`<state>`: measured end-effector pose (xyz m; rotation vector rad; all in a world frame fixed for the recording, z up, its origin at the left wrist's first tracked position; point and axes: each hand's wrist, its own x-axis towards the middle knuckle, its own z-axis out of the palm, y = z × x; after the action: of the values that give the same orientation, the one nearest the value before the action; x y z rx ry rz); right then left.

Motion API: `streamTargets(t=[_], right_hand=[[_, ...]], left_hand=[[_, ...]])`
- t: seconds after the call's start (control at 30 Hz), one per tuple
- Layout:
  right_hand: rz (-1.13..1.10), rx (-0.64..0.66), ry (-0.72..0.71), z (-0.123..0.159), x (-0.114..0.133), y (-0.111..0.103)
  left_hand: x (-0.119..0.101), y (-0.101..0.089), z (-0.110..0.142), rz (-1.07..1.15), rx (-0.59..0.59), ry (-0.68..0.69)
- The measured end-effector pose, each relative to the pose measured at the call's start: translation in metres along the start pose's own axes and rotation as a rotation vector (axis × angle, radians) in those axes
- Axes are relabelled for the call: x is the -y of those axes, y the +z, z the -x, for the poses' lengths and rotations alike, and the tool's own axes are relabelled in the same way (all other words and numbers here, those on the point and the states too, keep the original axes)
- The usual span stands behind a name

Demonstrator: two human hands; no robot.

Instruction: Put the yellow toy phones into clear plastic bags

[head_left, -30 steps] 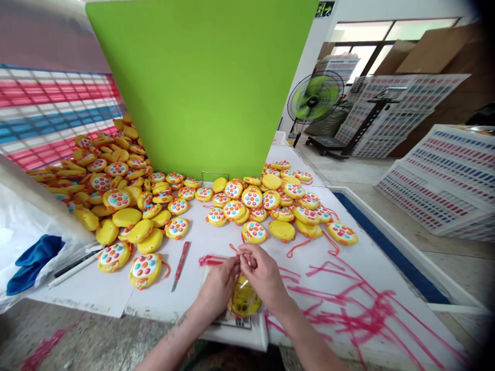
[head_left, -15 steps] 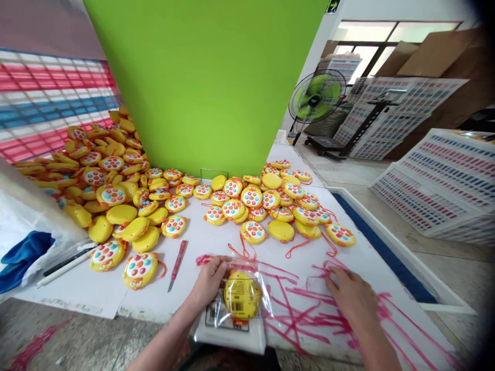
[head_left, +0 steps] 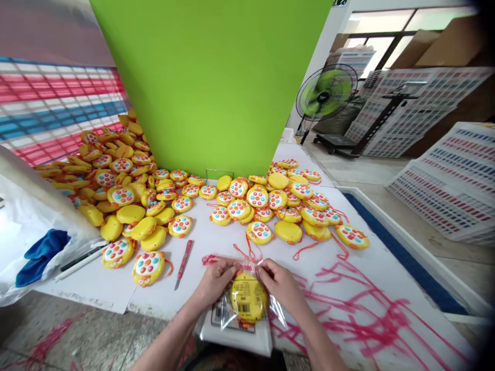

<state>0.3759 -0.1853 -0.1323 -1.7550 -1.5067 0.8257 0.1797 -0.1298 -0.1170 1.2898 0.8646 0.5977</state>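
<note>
A clear plastic bag point(head_left: 275, 312) holds a yellow toy point(head_left: 249, 296) with its printed, barcoded back facing up. My left hand point(head_left: 218, 281) pinches the upper left edge of this bag. At the upper right edge, my right hand point(head_left: 279, 281) has its fingers closed on the same bag. Under it lies a stack of flat clear bags point(head_left: 235, 340) at the table's front edge. Beyond my hands, a loose pile of yellow toys point(head_left: 257, 198) with coloured buttons and orange cords covers the table. A red-handled craft knife point(head_left: 183, 264) lies to the left.
Pink strips point(head_left: 371, 319) are strewn over the table's right side. A tall green panel point(head_left: 212, 87) stands behind the toys. More toys heap up at the left point(head_left: 116, 170), near two pens point(head_left: 81, 260) and a blue cloth point(head_left: 42, 257). A fan point(head_left: 323, 96) stands beyond the table.
My right hand has moved left from the pink strips to the bag's upper right edge and closed on it. My left hand stays on the bag. The view has shifted slightly.
</note>
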Motion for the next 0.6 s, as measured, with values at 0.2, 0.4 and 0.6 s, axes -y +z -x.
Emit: streamTargets(t=[0.2, 0.4, 0.6], right_hand=[[-0.317, 0.106, 0.063, 0.004, -0.014, -0.011], [-0.458, 0.094, 0.115, 0.017, -0.024, -0.022], [-0.555, 0.057, 0.194, 0.021, -0.026, -0.024]], left_hand=[[0.000, -0.002, -0.001, 0.002, 0.030, -0.020], [0.010, -0.005, -0.006, 0.188, 0.086, -0.062], [0.009, -0.010, -0.002, 0.222, 0.150, -0.029]])
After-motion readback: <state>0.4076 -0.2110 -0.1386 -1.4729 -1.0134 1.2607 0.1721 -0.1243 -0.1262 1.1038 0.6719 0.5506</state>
